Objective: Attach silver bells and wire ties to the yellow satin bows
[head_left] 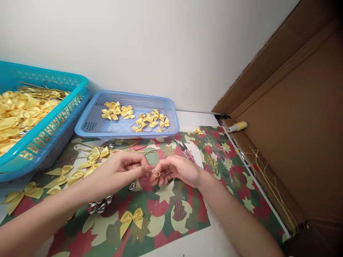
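Observation:
My left hand and my right hand meet above the patterned paper, each with fingers closed in a pinch. Between their fingertips runs a thin gold cord, bent into a small loop at the right fingertips. Just below my left hand is a silver jingle bell; whether it hangs from the cord or lies on the paper, I cannot tell. Nearer to me lies one yellow ribbon bow. Several silver bells sit clustered under my left forearm, partly covered by it.
A blue basket holding bows stands against the wall. Left of it, a turquoise basket is heaped with yellow bows. Loose bows and gold cords lie at left. Pink-handled snips rest behind my right hand; cardboard borders the right.

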`<state>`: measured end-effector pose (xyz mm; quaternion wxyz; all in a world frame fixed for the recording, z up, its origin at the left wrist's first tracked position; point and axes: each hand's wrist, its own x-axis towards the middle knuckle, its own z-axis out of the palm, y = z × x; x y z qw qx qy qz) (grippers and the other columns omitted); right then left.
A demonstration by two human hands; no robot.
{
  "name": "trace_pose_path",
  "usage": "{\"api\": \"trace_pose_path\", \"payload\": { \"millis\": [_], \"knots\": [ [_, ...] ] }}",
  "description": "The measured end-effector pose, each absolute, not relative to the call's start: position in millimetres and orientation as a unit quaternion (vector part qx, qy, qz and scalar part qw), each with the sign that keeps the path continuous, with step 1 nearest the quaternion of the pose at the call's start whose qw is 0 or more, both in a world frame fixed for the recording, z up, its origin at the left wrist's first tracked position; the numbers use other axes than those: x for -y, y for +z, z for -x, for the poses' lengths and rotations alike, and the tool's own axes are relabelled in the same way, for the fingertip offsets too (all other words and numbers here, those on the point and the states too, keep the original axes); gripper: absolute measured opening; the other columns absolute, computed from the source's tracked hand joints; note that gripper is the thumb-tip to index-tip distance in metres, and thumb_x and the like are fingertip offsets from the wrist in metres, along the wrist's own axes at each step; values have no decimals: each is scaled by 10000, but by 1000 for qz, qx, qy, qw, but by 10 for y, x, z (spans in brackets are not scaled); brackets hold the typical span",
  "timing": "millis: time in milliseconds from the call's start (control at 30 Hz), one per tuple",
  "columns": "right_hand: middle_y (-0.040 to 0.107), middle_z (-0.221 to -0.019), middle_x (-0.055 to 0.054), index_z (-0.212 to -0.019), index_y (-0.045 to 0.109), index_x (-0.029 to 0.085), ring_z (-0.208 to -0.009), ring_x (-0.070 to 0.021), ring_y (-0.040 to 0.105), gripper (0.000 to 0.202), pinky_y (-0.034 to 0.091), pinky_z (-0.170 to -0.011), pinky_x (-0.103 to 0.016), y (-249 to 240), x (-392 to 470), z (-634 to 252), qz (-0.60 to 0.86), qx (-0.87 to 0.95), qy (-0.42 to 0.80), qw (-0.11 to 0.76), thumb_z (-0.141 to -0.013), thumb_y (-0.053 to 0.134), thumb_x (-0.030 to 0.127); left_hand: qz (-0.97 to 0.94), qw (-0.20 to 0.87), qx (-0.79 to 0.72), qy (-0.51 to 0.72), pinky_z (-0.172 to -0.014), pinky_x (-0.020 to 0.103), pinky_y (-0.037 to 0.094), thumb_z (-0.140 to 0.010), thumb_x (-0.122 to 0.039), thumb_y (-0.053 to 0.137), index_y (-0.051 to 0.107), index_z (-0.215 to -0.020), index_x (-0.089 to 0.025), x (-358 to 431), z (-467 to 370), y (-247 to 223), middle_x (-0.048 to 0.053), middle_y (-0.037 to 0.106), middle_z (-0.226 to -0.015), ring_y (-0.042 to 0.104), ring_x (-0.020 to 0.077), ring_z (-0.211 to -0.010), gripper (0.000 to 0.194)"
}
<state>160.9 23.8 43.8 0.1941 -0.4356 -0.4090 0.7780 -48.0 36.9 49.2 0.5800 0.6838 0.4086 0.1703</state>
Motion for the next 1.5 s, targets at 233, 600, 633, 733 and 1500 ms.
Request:
{"api": "trace_pose_path", "payload": {
  "millis": [233,600,633,733,1500],
  "knots": [
    [671,-678,-4,-636,677,153,-603,-95,569,212,449,-656,-239,562,-242,-1641,461,455,743,167,-776,518,143,-685,553,-431,197,-509,215,289,-816,-357,538,582,-625,-182,-392,523,418,-41,436,-574,369,111,-544,263],
    [694,-1020,-29,-1007,701,204,-844,-140,613,195,467,-778,-274,650,-232,-1757,521,573,608,177,-861,572,210,-689,549,-425,208,-488,217,332,-834,-383,551,594,-637,-193,-388,503,455,-33,496,-561,435,121,-522,277],
    [679,-1048,-28,-1033,694,213,-859,-144,605,211,464,-772,-272,637,-224,-1735,518,582,592,208,-857,579,222,-692,551,-420,204,-493,216,353,-842,-392,559,604,-641,-197,-381,495,470,-30,523,-556,465,126,-520,284],
    [637,-1022,-21,-943,690,205,-841,-142,576,151,447,-726,-256,560,-201,-1624,463,590,611,252,-826,606,253,-705,551,-400,197,-521,210,413,-852,-381,585,638,-652,-207,-364,476,505,-21,609,-580,554,140,-549,271],
    [648,-696,-32,-454,647,182,-655,-135,516,228,330,-564,-273,366,-213,-1502,459,480,704,252,-625,497,197,-757,453,-428,199,-489,244,254,-857,-346,441,324,-562,-217,-412,503,392,-42,300,-561,299,132,-531,343]
  ]
}}
